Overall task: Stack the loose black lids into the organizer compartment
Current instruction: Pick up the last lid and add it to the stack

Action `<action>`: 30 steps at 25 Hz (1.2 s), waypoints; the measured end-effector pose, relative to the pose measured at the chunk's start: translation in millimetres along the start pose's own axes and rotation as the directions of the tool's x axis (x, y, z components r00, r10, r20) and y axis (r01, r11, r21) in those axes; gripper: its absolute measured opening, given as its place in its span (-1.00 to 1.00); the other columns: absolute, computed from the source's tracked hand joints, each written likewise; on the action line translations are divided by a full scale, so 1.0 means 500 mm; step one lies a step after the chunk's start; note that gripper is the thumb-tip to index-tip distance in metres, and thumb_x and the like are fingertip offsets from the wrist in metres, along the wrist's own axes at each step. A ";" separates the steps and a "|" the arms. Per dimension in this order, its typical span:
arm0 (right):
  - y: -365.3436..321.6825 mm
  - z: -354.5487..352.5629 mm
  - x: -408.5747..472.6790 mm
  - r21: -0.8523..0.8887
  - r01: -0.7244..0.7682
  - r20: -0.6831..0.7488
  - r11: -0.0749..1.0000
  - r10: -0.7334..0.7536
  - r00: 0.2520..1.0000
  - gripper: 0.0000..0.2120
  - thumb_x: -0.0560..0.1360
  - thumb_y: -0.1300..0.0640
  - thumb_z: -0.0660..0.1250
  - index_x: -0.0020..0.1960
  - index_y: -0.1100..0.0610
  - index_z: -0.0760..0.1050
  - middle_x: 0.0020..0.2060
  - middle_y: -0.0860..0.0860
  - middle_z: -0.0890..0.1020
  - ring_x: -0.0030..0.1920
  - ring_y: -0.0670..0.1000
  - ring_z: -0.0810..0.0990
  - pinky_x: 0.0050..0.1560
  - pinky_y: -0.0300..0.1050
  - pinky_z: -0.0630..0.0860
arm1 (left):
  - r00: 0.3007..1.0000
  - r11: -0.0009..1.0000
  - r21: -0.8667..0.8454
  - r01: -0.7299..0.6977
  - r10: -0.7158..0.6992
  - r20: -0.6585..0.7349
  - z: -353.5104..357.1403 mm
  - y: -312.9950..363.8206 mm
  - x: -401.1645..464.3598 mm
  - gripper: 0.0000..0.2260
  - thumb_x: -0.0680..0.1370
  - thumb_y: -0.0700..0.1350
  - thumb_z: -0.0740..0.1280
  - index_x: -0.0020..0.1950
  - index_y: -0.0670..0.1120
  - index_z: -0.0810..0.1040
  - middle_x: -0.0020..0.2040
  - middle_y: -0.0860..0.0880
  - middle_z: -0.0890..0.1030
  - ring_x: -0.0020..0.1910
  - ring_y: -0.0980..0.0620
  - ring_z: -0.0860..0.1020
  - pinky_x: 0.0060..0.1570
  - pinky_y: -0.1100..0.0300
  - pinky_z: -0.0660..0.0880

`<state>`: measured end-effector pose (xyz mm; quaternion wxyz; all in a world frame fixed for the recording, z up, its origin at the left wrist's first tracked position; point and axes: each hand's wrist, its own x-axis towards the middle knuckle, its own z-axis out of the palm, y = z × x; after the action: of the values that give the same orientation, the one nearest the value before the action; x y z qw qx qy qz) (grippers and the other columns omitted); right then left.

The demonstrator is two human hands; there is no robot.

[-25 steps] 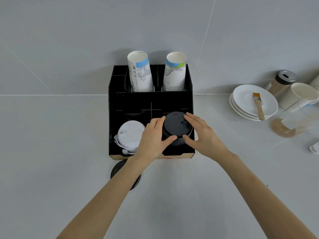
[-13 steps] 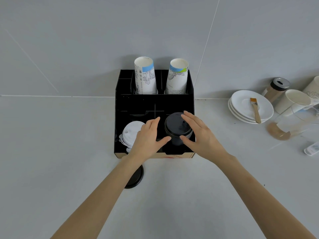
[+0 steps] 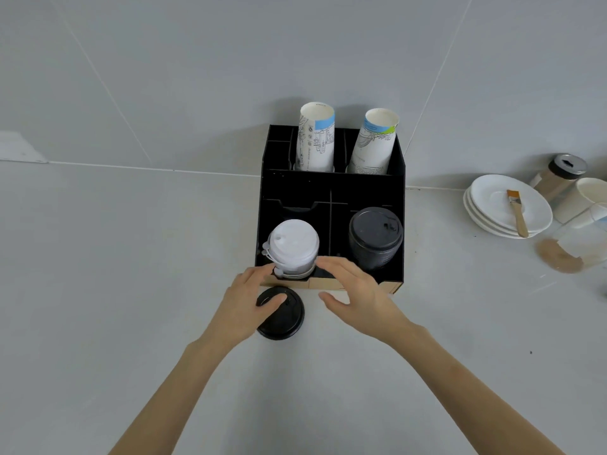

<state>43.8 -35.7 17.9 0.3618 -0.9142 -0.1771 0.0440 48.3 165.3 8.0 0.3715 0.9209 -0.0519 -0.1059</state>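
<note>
Black lid [image 3: 281,315], one loose piece, lies flat on the grey counter [image 3: 98,290] just in front of the black organizer [image 3: 331,192]. Left hand [image 3: 244,303] rests on its left side, fingers [image 3: 274,299] loosely curled with tips on the lid top; whether they grip it cannot be told. Right hand [image 3: 356,292] hovers beside the lid, fingers spread and holding nothing, partly covering the organizer's front edge. Front right compartment holds a stack of black lids [image 3: 375,238]; front left holds a stack of white lids [image 3: 292,247]. Two paper-cup stacks [image 3: 317,141] stand in the rear compartments. To the right, well apart: stacked white saucers [image 3: 486,205] with a brush [image 3: 517,211] on top, a lidded jar [image 3: 558,175], and a clear pitcher [image 3: 584,244].
</note>
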 end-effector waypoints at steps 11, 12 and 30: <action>0.022 0.122 0.007 -0.043 -0.129 0.269 0.991 0.136 0.954 -0.45 0.48 0.15 0.25 0.41 0.06 0.12 0.43 -0.04 0.23 0.41 -0.04 0.21 0.39 -0.17 0.19 | 0.982 0.987 0.051 0.152 -0.156 0.104 0.043 -0.084 -0.038 -0.17 0.15 0.33 0.06 0.33 -0.08 0.29 0.31 -0.07 0.38 0.25 -0.09 0.37 0.25 0.03 0.35; 0.023 0.128 0.009 -0.042 -0.130 0.275 0.991 0.136 0.952 -0.45 0.48 0.16 0.25 0.41 0.07 0.12 0.43 -0.03 0.23 0.41 -0.02 0.21 0.39 -0.17 0.20 | 0.983 0.988 0.046 0.150 -0.154 0.103 0.046 -0.086 -0.038 -0.16 0.15 0.33 0.06 0.33 -0.09 0.29 0.32 -0.07 0.37 0.25 -0.08 0.36 0.25 0.04 0.34; 0.020 0.094 -0.055 0.043 -0.126 0.044 0.991 0.124 0.991 -0.50 0.43 0.09 0.35 0.32 0.11 0.29 0.27 0.02 0.40 0.27 -0.04 0.37 0.23 -0.39 0.22 | 0.991 0.996 0.081 -0.041 0.031 0.127 0.059 -0.037 -0.052 -0.20 0.19 0.32 0.06 0.36 -0.03 0.25 0.39 0.00 0.26 0.33 -0.01 0.23 0.36 0.13 0.22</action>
<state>11.5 -21.7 -24.6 0.3753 -0.9140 -0.1259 0.0892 16.6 163.0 -21.4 0.3307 0.9261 -0.0962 -0.1544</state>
